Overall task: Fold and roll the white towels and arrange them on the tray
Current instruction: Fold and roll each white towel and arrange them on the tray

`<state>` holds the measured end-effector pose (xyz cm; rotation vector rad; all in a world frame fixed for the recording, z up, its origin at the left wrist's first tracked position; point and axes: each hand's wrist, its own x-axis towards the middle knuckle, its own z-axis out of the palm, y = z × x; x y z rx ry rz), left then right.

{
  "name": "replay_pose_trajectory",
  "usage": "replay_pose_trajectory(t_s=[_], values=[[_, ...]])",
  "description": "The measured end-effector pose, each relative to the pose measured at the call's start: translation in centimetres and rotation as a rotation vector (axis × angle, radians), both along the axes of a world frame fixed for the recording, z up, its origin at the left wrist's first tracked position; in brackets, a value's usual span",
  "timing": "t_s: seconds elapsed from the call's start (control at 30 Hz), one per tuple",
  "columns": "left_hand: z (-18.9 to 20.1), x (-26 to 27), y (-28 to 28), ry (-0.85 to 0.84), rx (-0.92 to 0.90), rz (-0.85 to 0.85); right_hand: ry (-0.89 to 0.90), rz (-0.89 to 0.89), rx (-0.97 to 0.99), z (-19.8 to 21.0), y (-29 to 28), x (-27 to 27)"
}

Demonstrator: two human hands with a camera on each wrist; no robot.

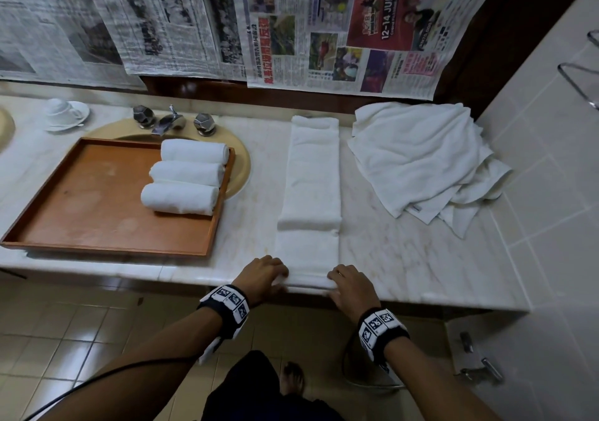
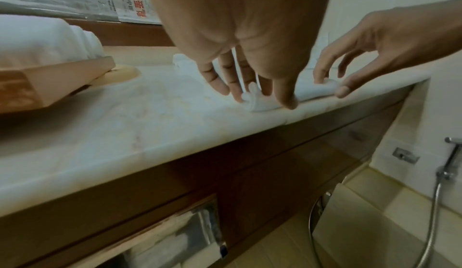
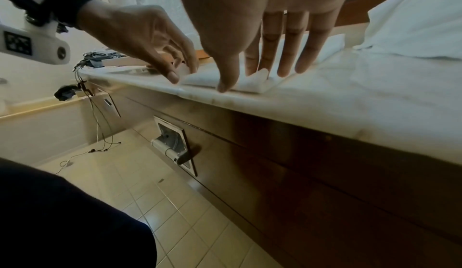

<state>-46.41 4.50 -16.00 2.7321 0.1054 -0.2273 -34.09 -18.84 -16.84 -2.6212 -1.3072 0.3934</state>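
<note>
Three rolled towels (image 1: 186,176) already lie side by side against the right wall of the tray (image 1: 81,213), leaving bare wood to their left, apparently room for more. Right of the tray, a folded towel (image 1: 309,187) stretches lengthwise across the counter (image 1: 405,258), its near end at the edge where left hand (image 1: 263,276) and right hand (image 1: 351,286) pinch it between thumb and fingers (image 2: 287,94), seemingly to start a tight, even roll. Farther right of the tray, a loose heap of towels (image 1: 421,158) waits.

Bare forearms, each with a black wristband (image 1: 227,307) bearing black-and-white square markers; dark trousers (image 1: 246,388) below.
</note>
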Motion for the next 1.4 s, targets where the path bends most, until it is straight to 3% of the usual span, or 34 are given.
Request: replay_pose_trajectory(t_s=[0.23, 0.4, 0.53, 0.63, 0.73, 0.9, 1.03, 1.2, 1.3, 1.4], values=[[0.0, 0.2, -0.1, 0.055, -0.059, 0.071, -0.040, 0.040, 0.034, 0.1, -0.1, 1.1], [0.9, -0.1, -0.3, -0.009, -0.004, -0.017, -0.066, 0.064, 0.083, -0.2, -0.6, 1.1], [0.4, 0.3, -0.1, -0.001, 0.046, -0.017, 0.017, -0.046, 0.135, -0.4, -0.7, 1.4], [1.2, 1.0, -0.5, 0.060, 0.015, 0.001, 0.176, -0.085, 0.101, 0.3, -0.6, 1.8], [1.4, 1.5, -0.6, 0.121, -0.120, 0.168, 0.291, -0.184, 0.150, 0.9, -0.5, 2.0], [1.2, 1.4, -0.4, 0.059, -0.212, 0.303, 0.358, -0.360, 0.185, 1.7, -0.3, 2.1], [0.9, 1.5, -0.7, 0.030, -0.143, 0.281, 0.207, -0.282, 0.113, 1.6, -0.4, 2.0], [0.1, 0.1, -0.7, -0.051, -0.040, 0.079, 0.007, -0.108, 0.076, 0.6, -0.7, 1.6], [0.0, 0.1, -0.2, -0.054, 0.145, -0.005, -0.003, 0.002, 0.116, 0.0, -1.7, 1.3], [0.2, 0.8, -0.3, -0.080, 0.152, -0.015, 0.037, 0.003, 0.137, -0.3, -1.8, 1.5]])
